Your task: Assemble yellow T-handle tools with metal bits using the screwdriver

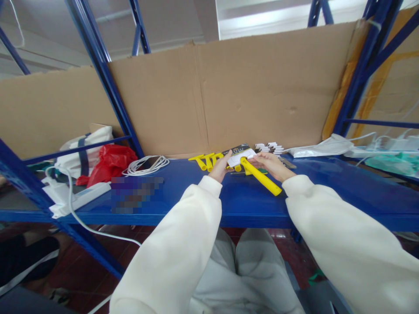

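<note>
Both hands meet over a blue metal shelf. My right hand grips a yellow plastic tool by its head, the long handle pointing toward me. A white card with a dark top sits against the tool's head; my left hand holds its left edge with thumb and fingers. Several more yellow tools lie on the shelf just left of my left hand. A small stack of white cards lies behind my right hand.
A cardboard sheet backs the shelf. A coiled white cable, a red bag and a white power strip lie at the left. White plastic bags and cables lie at the right. Blue rack posts cross the view.
</note>
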The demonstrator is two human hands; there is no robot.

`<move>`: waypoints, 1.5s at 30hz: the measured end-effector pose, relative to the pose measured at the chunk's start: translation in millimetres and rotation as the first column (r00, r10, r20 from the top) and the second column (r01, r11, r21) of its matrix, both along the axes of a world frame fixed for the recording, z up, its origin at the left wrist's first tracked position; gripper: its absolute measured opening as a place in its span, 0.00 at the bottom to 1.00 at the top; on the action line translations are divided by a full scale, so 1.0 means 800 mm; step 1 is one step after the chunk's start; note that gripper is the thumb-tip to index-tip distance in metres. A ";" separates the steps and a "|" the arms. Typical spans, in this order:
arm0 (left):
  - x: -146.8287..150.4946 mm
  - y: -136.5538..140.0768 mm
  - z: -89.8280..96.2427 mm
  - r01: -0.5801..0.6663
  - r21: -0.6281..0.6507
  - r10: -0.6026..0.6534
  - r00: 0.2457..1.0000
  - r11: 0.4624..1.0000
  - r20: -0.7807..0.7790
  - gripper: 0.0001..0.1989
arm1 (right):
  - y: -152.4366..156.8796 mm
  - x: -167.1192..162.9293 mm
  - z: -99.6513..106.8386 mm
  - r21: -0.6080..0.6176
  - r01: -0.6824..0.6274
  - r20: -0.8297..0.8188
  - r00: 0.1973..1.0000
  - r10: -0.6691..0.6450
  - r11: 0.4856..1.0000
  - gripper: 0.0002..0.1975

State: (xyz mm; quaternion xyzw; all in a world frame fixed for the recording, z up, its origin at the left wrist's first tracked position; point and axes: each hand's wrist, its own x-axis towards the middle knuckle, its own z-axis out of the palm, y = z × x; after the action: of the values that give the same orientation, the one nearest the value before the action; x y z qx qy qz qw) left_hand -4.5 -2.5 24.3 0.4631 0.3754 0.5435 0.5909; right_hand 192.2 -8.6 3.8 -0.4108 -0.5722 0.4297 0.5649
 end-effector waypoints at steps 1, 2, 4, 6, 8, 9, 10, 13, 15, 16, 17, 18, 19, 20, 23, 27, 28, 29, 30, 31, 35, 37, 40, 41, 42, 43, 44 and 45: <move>0.000 0.001 -0.002 -0.021 0.009 0.021 1.000 1.000 -0.020 0.09 | 0.000 0.000 0.000 0.003 -0.001 0.005 1.000 0.001 1.000 0.08; 0.000 0.002 -0.004 -0.039 0.014 0.039 0.999 0.999 -0.032 0.07 | -0.001 0.000 0.001 0.006 -0.005 0.010 1.000 0.005 1.000 0.08; 0.000 0.004 -0.008 -0.055 0.016 0.056 0.998 0.998 -0.034 0.06 | -0.001 0.000 0.002 0.010 -0.016 0.022 1.000 0.016 1.000 0.06; 0.000 0.007 -0.010 -0.061 0.022 0.061 0.998 0.998 -0.023 0.07 | -0.001 0.000 0.002 0.003 -0.023 0.031 0.999 0.023 1.000 0.06; 0.001 0.009 -0.011 -0.079 0.032 0.080 0.997 0.996 -0.016 0.09 | 0.001 0.000 0.001 -0.003 -0.024 0.033 0.999 0.024 1.000 0.10; 0.001 0.010 -0.012 -0.095 0.038 0.095 0.995 0.995 -0.009 0.10 | 0.002 0.000 0.000 -0.004 -0.021 0.031 0.999 0.021 1.000 0.13; 0.002 0.011 -0.012 -0.114 0.041 0.114 0.993 0.993 0.002 0.10 | 0.003 0.000 -0.001 -0.003 -0.020 0.028 0.999 0.020 1.000 0.17; 0.001 0.013 -0.012 -0.165 0.036 0.164 0.986 0.986 0.025 0.09 | 0.005 -0.003 -0.006 0.010 -0.036 0.019 0.999 0.036 0.999 0.27; 0.001 0.013 -0.011 -0.178 0.025 0.178 0.984 0.984 0.016 0.09 | 0.004 -0.006 -0.008 0.027 -0.069 0.029 0.997 0.069 0.997 0.30; 0.000 0.013 -0.011 -0.179 0.019 0.179 0.984 0.984 0.008 0.09 | 0.004 -0.007 -0.009 0.035 -0.087 0.043 0.995 0.085 0.996 0.30; 0.000 0.012 -0.010 -0.176 0.015 0.176 0.984 0.984 0.004 0.09 | 0.003 -0.008 -0.009 0.043 -0.102 0.064 0.993 0.099 0.994 0.30; 0.000 0.011 -0.010 -0.172 0.013 0.172 0.985 0.985 0.005 0.09 | 0.001 -0.008 -0.009 0.050 -0.116 0.089 0.990 0.111 0.992 0.28; 0.000 0.009 -0.010 -0.165 0.013 0.165 0.986 0.986 0.008 0.10 | 0.000 -0.009 -0.008 0.056 -0.129 0.114 0.986 0.122 0.990 0.27; 0.000 0.008 -0.009 -0.159 0.015 0.159 0.987 0.987 0.014 0.10 | -0.002 -0.009 -0.008 0.063 -0.140 0.135 0.982 0.131 0.988 0.26; 0.001 0.007 -0.009 -0.157 0.025 0.156 0.987 0.987 0.024 0.10 | -0.006 -0.009 -0.006 0.076 -0.174 0.167 0.973 0.159 0.982 0.23; -0.001 0.013 -0.012 -0.191 0.069 0.190 0.981 0.979 0.029 0.09 | -0.005 -0.009 -0.004 0.090 -0.192 0.209 0.963 0.170 0.977 0.19; -0.001 0.015 -0.013 -0.196 0.077 0.194 0.980 0.977 0.035 0.09 | -0.004 -0.009 -0.004 0.102 -0.187 0.223 0.961 0.161 0.977 0.18; -0.002 0.017 -0.014 -0.200 0.081 0.197 0.980 0.976 0.041 0.09 | -0.002 -0.009 -0.005 0.117 -0.179 0.240 0.960 0.147 0.977 0.17; -0.003 0.020 -0.015 -0.202 0.081 0.199 0.979 0.976 0.046 0.09 | -0.001 -0.009 -0.006 0.133 -0.171 0.260 0.957 0.132 0.976 0.16; -0.003 0.022 -0.016 -0.202 0.078 0.199 0.979 0.976 0.047 0.08 | 0.001 -0.009 -0.007 0.149 -0.162 0.284 0.952 0.115 0.975 0.15; -0.004 0.028 -0.019 -0.220 0.063 0.217 0.975 0.973 0.047 0.07 | 0.007 -0.008 -0.012 0.229 -0.150 0.421 0.906 0.041 0.962 0.12; -0.003 0.028 -0.019 -0.234 0.058 0.232 0.972 0.970 0.045 0.07 | 0.011 -0.007 -0.015 0.320 -0.161 0.492 0.870 -0.018 0.933 0.11; -0.003 0.026 -0.018 -0.240 0.048 0.238 0.971 0.970 0.030 0.07 | 0.016 -0.005 -0.019 0.465 -0.203 0.591 0.795 -0.132 0.862 0.13; -0.003 0.024 -0.017 -0.235 0.041 0.234 0.972 0.971 0.026 0.08 | 0.017 -0.005 -0.020 0.492 -0.223 0.627 0.761 -0.166 0.841 0.15; -0.003 0.022 -0.017 -0.227 0.035 0.226 0.974 0.973 0.022 0.08 | 0.018 -0.004 -0.021 0.508 -0.241 0.661 0.724 -0.195 0.827 0.16; -0.003 0.020 -0.016 -0.216 0.030 0.216 0.976 0.976 0.017 0.09 | 0.017 -0.003 -0.021 0.513 -0.257 0.693 0.687 -0.219 0.819 0.18; -0.003 0.017 -0.016 -0.205 0.027 0.205 0.979 0.978 0.010 0.10 | 0.016 -0.002 -0.021 0.510 -0.269 0.722 0.650 -0.236 0.817 0.18; -0.002 0.016 -0.016 -0.196 0.025 0.196 0.981 0.980 0.003 0.10 | 0.015 -0.001 -0.021 0.501 -0.275 0.748 0.615 -0.250 0.820 0.18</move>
State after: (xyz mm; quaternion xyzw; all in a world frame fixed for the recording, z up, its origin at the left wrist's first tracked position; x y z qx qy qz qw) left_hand -6.4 10.0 11.7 0.4313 0.4123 0.6039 0.5285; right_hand 191.0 3.4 -12.7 -0.3629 -0.8644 0.0168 0.3476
